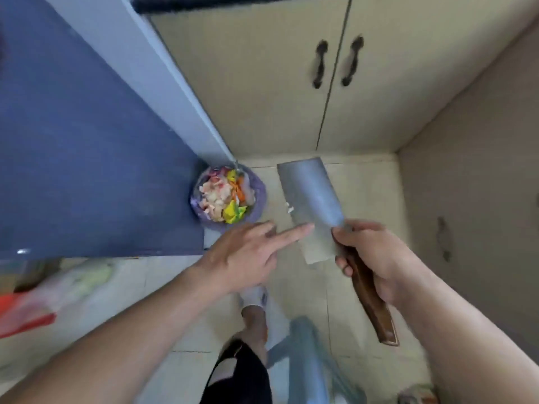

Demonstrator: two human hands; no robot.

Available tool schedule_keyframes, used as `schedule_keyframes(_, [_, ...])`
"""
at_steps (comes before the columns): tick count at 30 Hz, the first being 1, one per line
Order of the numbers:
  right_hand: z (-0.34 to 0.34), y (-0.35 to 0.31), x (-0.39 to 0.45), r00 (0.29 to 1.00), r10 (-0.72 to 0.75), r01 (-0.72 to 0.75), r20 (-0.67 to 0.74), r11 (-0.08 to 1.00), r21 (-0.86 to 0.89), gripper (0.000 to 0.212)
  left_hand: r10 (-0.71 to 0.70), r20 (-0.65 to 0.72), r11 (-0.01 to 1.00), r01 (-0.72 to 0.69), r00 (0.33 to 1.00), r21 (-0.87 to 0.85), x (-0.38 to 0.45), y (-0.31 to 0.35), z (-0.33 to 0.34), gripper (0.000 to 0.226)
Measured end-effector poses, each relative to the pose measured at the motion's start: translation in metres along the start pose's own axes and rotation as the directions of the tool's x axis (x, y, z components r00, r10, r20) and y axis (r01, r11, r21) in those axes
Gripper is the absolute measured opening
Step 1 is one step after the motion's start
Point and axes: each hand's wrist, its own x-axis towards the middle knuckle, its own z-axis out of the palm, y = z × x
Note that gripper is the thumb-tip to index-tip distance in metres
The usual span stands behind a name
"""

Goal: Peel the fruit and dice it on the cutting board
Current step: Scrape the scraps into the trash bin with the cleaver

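Gripping cleaver [310, 207] handle, right hand [376, 258]; left hand [248, 252] forefinger touching blade.

Soft, even daylight fills the scene, without hard shadows. A dull sheen lies on the cleaver blade [310, 209] just above the right hand [376, 258] gripping its handle. Motion blur smears everything, worst below that grip. Wide-angle distortion bends the edges.

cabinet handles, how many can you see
2. Both are dark handles on the beige cabinet doors at the top of the view: the left handle and the right handle, one on each side of the seam between the doors. More may lie outside the frame.
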Motion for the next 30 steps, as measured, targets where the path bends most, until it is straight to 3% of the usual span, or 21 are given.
schedule_keyframes(4, [0.089,-0.003,0.104,0.998,0.047,-0.035,0.050,0.976,-0.217,0.020,-0.289,-0.038,0.956,0.287,0.957,-0.064,-0.017,-0.126,0.045,0.089])
schedule_keyframes(10, [0.147,0.014,0.191,0.988,0.150,-0.130,0.035,0.930,-0.344,0.011,-0.489,0.065,0.861,0.493,0.870,-0.124,-0.018,-0.226,0.107,0.094])
schedule_keyframes(13, [0.149,0.022,0.202,0.978,0.210,-0.183,0.020,0.891,-0.415,0.014,-0.711,0.123,0.672,0.720,0.692,-0.171,-0.002,-0.264,0.132,0.088])
schedule_keyframes(15, [0.144,0.026,0.197,0.973,0.231,-0.208,0.001,0.874,-0.440,0.015,-0.792,0.283,0.522,0.840,0.542,-0.149,0.010,-0.284,0.144,0.080])
schedule_keyframes(16, [0.141,0.028,0.193,0.970,0.242,-0.221,-0.008,0.871,-0.439,0.014,-0.787,0.362,0.473,0.865,0.500,-0.166,0.016,-0.289,0.147,0.075])
schedule_keyframes(18, [0.134,0.030,0.182,0.965,0.259,-0.248,-0.029,0.876,-0.414,0.011,-0.768,0.427,0.427,0.879,0.477,-0.213,0.026,-0.290,0.149,0.064])
schedule_keyframes(21, [0.124,0.031,0.167,0.958,0.280,-0.283,-0.058,0.901,-0.329,0.013,-0.858,0.256,0.380,0.885,0.446,-0.268,0.036,-0.289,0.151,0.034])
schedule_keyframes(25, [0.113,0.028,0.149,0.960,0.270,-0.278,-0.066,0.927,-0.251,0.009,-0.877,0.092,0.466,0.882,0.471,-0.074,0.045,-0.275,0.140,0.050])
schedule_keyframes(27, [0.106,0.028,0.141,0.965,0.254,-0.262,-0.066,0.938,-0.225,0.009,-0.869,0.158,0.487,0.867,0.469,0.106,0.046,-0.267,0.136,0.050])
schedule_keyframes(30, [0.096,0.029,0.128,0.969,0.238,-0.248,-0.071,0.946,-0.209,0.009,-0.852,0.386,0.464,0.851,0.353,0.247,0.039,-0.255,0.129,0.059])
